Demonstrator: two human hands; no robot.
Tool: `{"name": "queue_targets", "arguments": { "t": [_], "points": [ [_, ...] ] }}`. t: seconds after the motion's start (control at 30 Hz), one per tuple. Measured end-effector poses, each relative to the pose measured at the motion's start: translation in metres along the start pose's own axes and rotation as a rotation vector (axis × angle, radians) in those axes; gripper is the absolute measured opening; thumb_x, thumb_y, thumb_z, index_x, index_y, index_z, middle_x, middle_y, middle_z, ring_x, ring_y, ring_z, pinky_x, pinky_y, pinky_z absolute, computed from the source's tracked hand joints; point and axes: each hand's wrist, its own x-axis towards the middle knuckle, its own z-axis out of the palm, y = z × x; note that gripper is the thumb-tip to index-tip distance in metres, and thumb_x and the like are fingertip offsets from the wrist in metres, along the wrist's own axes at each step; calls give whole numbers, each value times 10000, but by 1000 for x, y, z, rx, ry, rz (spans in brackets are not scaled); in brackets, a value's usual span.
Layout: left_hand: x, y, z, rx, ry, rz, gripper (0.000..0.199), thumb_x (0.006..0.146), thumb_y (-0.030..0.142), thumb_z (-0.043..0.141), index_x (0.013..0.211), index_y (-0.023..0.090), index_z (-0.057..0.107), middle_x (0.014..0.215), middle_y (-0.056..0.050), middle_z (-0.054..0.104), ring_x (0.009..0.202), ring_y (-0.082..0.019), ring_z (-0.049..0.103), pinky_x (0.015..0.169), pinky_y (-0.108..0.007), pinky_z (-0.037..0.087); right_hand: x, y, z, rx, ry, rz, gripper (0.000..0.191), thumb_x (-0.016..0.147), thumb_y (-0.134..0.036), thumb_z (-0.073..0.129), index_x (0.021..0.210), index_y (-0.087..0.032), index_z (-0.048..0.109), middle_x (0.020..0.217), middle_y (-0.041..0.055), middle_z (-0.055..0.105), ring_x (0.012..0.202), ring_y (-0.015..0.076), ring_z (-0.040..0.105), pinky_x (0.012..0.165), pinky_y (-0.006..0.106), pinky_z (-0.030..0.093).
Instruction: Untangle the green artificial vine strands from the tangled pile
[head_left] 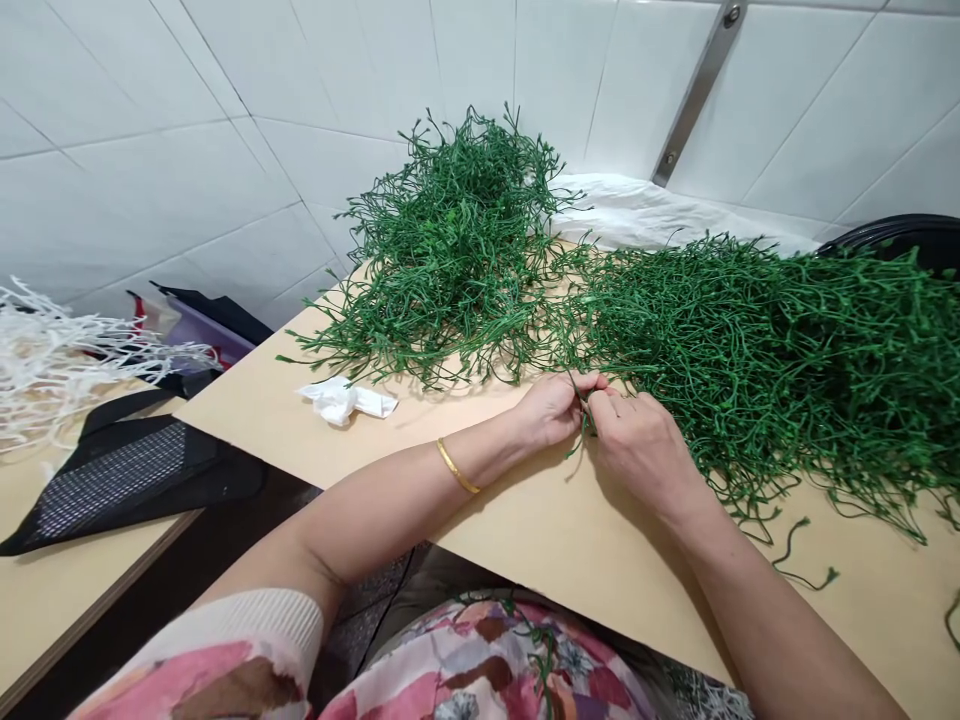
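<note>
Close together above the wooden table (525,540), both hands pinch a thin green cord (581,425) whose end hangs below the fingers. My left hand (551,408) is closed on it, with a gold bangle on the wrist. Against it from the right, my right hand (637,440) is closed too, its fingertips on the same cord. Just beyond the hands lies a large tangled heap of green cords (675,330), spreading right. A taller heap of green cords (457,230) stands at the back left of it. The exact spot between the fingertips is partly hidden.
A crumpled white tissue (341,400) lies left of the hands. Loose green cords (799,565) lie near the right forearm. At the left are white cords (82,350) and a black mesh bag (120,475). White tiled wall (420,60) and white plastic (645,210) stand behind.
</note>
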Motion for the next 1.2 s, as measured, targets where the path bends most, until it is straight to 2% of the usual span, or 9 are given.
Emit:
{"name": "queue_targets", "arguments": {
  "t": [0.27, 0.37, 0.53, 0.67, 0.77, 0.83, 0.93, 1.07, 1.2],
  "points": [
    [6, 15, -6, -31, -1, -20, 307, 833, 97, 367, 551, 133, 482, 359, 37, 373, 372, -77, 428, 475, -205, 397, -2, -4, -8, 251, -53, -69, 139, 764, -96, 401, 699, -169, 501, 583, 34, 529, 533, 152, 442, 564, 271, 289],
    [6, 18, -11, -2, -91, 34, 244, 848, 139, 385, 652, 122, 528, 508, -22, 549, 516, -112, 561, 573, -245, 458, -5, 5, -5, 541, -61, 150, 137, 816, -197, 404, 748, -166, 520, 574, 5, 516, 487, 113, 419, 503, 237, 289],
    [6, 12, -16, 68, -138, 9, 166, 834, 146, 431, 769, 100, 577, 653, -55, 624, 618, -131, 615, 680, -287, 479, -9, 18, -6, 942, 148, 672, 182, 810, -355, 508, 750, -184, 504, 484, -74, 340, 416, 59, 296, 424, 196, 240],
    [8, 11, -19, 115, -163, 31, 148, 815, 179, 473, 809, 95, 595, 721, -72, 643, 672, -148, 631, 699, -293, 481, -10, 22, -8, 834, 366, 842, 209, 820, -380, 488, 770, -179, 523, 519, -60, 349, 444, 69, 301, 437, 209, 257],
    [8, 11, -21, 123, -193, 46, 138, 802, 180, 491, 817, 98, 602, 770, -83, 647, 704, -152, 635, 695, -284, 483, -12, 33, -8, 414, 417, 841, 282, 815, -403, 481, 933, -165, 575, 605, -1, 481, 573, 134, 449, 589, 288, 371],
    [7, 11, -21, 128, -205, 64, 142, 802, 185, 496, 827, 102, 609, 717, -70, 633, 705, -149, 630, 713, -288, 484, -14, 42, -8, 155, 390, 800, 464, 772, -464, 518, 1092, -130, 548, 809, 103, 580, 806, 247, 514, 740, 407, 377],
    [6, 12, -19, 144, -196, 72, 175, 817, 222, 485, 843, 112, 618, 636, -48, 601, 670, -133, 611, 718, -281, 482, -15, 47, -11, -9, 405, 717, 724, 706, -513, 574, 1251, -58, 431, 1151, 242, 489, 1060, 373, 419, 841, 505, 325],
    [3, 14, -16, 137, -233, 67, 176, 817, 220, 478, 813, 116, 620, 653, -58, 602, 644, -123, 588, 690, -271, 472, -14, 36, -14, 109, 484, 568, 341, 781, -327, 532, 1068, -146, 569, 1026, 163, 575, 998, 304, 486, 842, 449, 347],
    [3, 14, -15, 125, -225, 83, 159, 792, 220, 518, 783, 110, 633, 658, -57, 600, 667, -123, 572, 679, -269, 455, -11, 24, -8, 449, 352, 525, 177, 838, -221, 434, 814, -176, 604, 805, 76, 617, 804, 193, 542, 749, 345, 411]
  ]
}}
